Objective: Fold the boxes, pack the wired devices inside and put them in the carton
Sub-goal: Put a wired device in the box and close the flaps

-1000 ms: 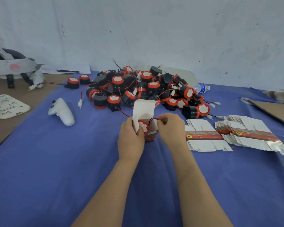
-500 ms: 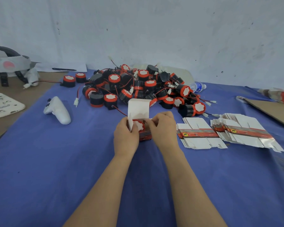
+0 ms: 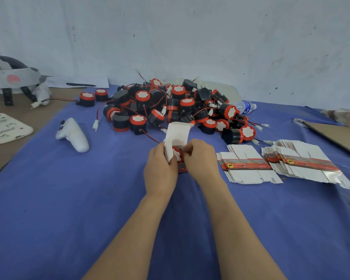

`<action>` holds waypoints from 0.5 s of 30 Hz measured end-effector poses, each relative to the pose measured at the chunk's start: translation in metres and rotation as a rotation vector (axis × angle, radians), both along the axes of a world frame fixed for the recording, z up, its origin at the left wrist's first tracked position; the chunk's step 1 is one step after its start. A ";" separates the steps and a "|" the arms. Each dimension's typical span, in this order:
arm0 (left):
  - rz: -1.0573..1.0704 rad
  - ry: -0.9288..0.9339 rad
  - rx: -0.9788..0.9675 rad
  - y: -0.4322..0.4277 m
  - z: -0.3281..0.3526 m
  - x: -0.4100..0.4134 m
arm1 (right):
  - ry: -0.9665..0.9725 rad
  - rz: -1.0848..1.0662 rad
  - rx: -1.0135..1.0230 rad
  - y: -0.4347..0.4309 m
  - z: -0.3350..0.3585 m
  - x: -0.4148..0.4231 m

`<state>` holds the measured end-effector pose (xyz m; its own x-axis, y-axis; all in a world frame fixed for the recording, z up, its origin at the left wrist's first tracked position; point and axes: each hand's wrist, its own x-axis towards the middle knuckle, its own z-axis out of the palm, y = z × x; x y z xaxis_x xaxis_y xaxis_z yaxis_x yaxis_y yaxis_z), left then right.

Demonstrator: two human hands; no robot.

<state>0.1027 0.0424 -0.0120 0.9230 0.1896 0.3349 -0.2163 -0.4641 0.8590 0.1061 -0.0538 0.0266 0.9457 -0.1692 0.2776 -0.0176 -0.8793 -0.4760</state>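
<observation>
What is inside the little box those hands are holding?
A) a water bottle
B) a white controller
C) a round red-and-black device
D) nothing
C: a red-rimmed wired device with a white face shows in the open small box held between the left hand and right hand.

Device in open box, both hands on it

Centre of blue cloth (image 3: 69,199): left hand (image 3: 160,168) grips small box (image 3: 177,134), white lid flap up; right hand (image 3: 200,158) pinches its right edge. Red-and-white device (image 3: 177,153) shows in the mouth. Pile of wired devices (image 3: 170,106) just beyond. Flat box stacks (image 3: 245,164) to the right, white controller (image 3: 73,134) to the left
</observation>
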 end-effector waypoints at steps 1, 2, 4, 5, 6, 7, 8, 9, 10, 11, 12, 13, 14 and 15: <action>-0.006 -0.014 0.015 0.000 0.000 -0.001 | 0.011 -0.002 -0.006 -0.001 0.002 -0.001; -0.013 -0.030 0.034 -0.001 0.000 -0.002 | 0.026 -0.001 -0.025 -0.002 0.003 -0.001; -0.017 -0.053 0.055 -0.002 0.001 -0.002 | 0.042 0.026 -0.049 -0.007 0.005 -0.003; -0.012 -0.058 0.048 -0.002 0.001 -0.002 | 0.042 0.043 -0.032 -0.008 0.005 -0.004; -0.004 -0.062 0.035 -0.001 0.001 -0.002 | 0.037 0.052 0.007 -0.010 0.005 -0.005; 0.002 -0.066 0.024 -0.001 0.001 -0.001 | 0.025 0.052 0.056 -0.011 0.004 -0.005; 0.004 -0.068 0.017 0.000 0.001 -0.001 | 0.009 0.047 0.101 -0.012 0.003 -0.006; 0.003 -0.069 0.013 0.000 0.001 -0.001 | -0.005 0.041 0.133 -0.012 0.002 -0.006; 0.002 -0.071 0.010 0.000 0.001 -0.001 | -0.012 0.039 0.155 -0.012 0.001 -0.005; 0.004 -0.074 0.010 -0.001 0.001 -0.001 | -0.016 0.039 0.176 -0.012 0.000 -0.005; 0.005 -0.075 0.010 -0.001 0.001 -0.001 | -0.016 0.034 0.194 -0.011 -0.001 -0.003; 0.006 -0.073 0.009 -0.001 0.001 -0.001 | -0.017 0.031 0.208 -0.011 -0.002 -0.003; 0.005 -0.072 0.004 -0.001 0.001 0.000 | -0.020 0.035 0.215 -0.011 -0.002 -0.002; 0.004 -0.070 -0.003 0.000 0.000 0.001 | -0.024 0.040 0.222 -0.011 -0.003 -0.002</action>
<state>0.1033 0.0420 -0.0115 0.8966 0.1941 0.3981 -0.2744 -0.4623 0.8432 0.1039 -0.0646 0.0233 0.9466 -0.1908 0.2599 0.0289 -0.7528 -0.6576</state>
